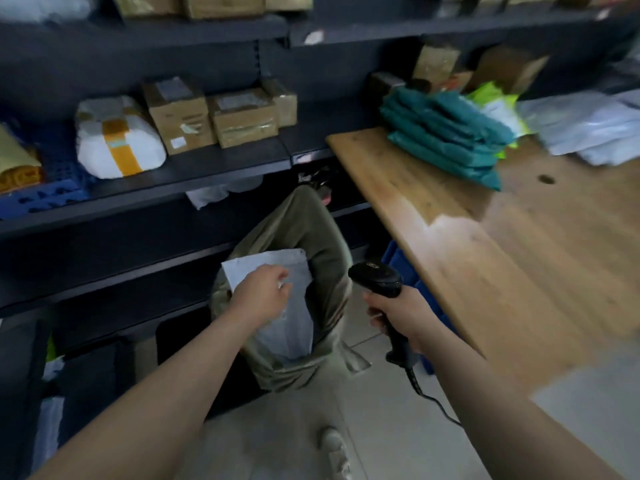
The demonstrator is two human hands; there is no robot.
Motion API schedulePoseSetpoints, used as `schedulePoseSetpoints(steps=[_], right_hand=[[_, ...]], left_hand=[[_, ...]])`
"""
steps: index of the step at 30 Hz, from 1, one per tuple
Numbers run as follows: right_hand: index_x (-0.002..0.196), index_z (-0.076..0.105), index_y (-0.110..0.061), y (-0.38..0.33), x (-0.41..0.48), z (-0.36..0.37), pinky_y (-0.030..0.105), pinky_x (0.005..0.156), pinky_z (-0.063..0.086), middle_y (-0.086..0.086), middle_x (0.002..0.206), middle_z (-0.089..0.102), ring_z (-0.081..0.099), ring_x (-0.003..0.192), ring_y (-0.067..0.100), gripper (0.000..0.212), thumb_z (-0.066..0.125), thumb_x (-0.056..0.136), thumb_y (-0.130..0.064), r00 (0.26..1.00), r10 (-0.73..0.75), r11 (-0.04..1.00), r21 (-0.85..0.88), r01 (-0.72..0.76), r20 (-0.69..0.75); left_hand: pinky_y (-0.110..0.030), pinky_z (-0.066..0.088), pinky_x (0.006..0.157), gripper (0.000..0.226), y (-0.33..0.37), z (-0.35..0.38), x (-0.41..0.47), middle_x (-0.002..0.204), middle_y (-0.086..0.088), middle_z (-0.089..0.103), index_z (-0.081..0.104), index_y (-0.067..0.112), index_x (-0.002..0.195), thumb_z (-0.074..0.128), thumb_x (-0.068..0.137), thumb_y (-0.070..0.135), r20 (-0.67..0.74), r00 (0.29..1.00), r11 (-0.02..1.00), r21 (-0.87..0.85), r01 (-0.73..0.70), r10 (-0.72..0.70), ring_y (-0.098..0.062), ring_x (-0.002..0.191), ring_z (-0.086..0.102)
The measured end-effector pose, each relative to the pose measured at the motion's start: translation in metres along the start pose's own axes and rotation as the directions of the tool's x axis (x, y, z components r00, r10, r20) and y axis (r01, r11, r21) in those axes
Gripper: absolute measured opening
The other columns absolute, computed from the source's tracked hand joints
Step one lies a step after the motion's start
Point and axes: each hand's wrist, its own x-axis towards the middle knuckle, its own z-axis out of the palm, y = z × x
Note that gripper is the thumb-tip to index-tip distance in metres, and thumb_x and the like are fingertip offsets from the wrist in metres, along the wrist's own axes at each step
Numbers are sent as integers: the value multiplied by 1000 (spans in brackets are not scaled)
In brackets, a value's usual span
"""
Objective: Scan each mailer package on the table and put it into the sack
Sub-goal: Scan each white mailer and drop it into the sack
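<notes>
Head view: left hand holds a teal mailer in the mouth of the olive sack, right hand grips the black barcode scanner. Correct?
Not quite. In the head view the mailer in the left hand is white, not teal; the teal mailers lie stacked on the wooden table. It does sit in the olive sack's mouth, and the right hand grips the black barcode scanner.

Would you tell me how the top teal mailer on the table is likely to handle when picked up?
Probably soft and floppy: the teal mailers look puffy and sag over one another. Their plastic skin looks smooth, so the top one may slide off the stack. Likely light, being thin pouches.
</notes>
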Motion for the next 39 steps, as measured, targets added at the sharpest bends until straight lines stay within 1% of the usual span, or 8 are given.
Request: schedulePoseSetpoints(steps=[2,5,8,12,16,26,35,39], right_hand=[[82,63,-4,0,-28,-35,34,56,45,11,66,61,54,64,26,15,69,89,-16,999,-24,999,-21,24,-36],[76,62,-7,-1,-62,-90,29,51,46,9,64,61,55,54,21,19,69,90,-18,994,-58,996,-71,51,-96],[89,64,-6,-3,-85,-150,24,45,47,9,73,65,56,51,16,17,69,90,-22,979,-69,996,-74,56,-191],[96,62,-16,2,-96,-233,28,52,48,10,80,67,57,55,16,12,69,90,-24,954,-104,993,-77,85,-281],[100,63,-15,7,-92,-324,25,50,47,9,78,67,58,55,16,16,70,89,-23,931,-114,993,-68,96,-345],[103,64,-16,2,-50,-540,28,53,47,10,77,67,59,59,19,20,72,87,-24,923,-139,990,-33,136,-359],[108,64,-16,-3,0,-638,30,58,49,8,79,69,60,60,18,25,72,86,-27,917,-133,991,-20,136,-377],[112,61,-16,-11,29,-674,29,57,50,9,80,69,61,61,18,29,72,87,-25,918,-143,989,-28,143,-370]], left_hand=[[-36,49,84,33,44,-6,-8,117,-7,63,59,9,122,47,99,29,28,987,977,143,-158,155,-22,103,59],[-38,47,87,35,109,-5,-16,121,-3,58,56,17,126,45,98,36,39,940,889,311,-335,340,-24,108,55],[-40,47,89,35,172,4,-19,121,-1,58,56,20,126,45,98,38,29,871,806,364,-466,490,-24,109,54],[-36,49,78,29,253,30,-14,109,2,61,62,19,112,45,96,35,47,781,700,412,-583,623,-21,99,57],[-35,49,82,30,340,69,-3,114,3,60,61,20,114,44,96,36,57,763,666,450,-595,643,-20,101,57],[-34,45,86,34,532,172,49,120,-1,62,61,23,122,48,94,37,-11,786,714,425,-556,618,-25,110,57],[-36,47,83,30,625,208,93,114,-3,62,62,19,114,47,93,35,-18,767,685,464,-562,642,-27,107,57],[-34,44,83,33,657,222,123,120,-3,60,59,20,120,48,94,36,-21,778,692,473,-545,628,-26,112,55]])
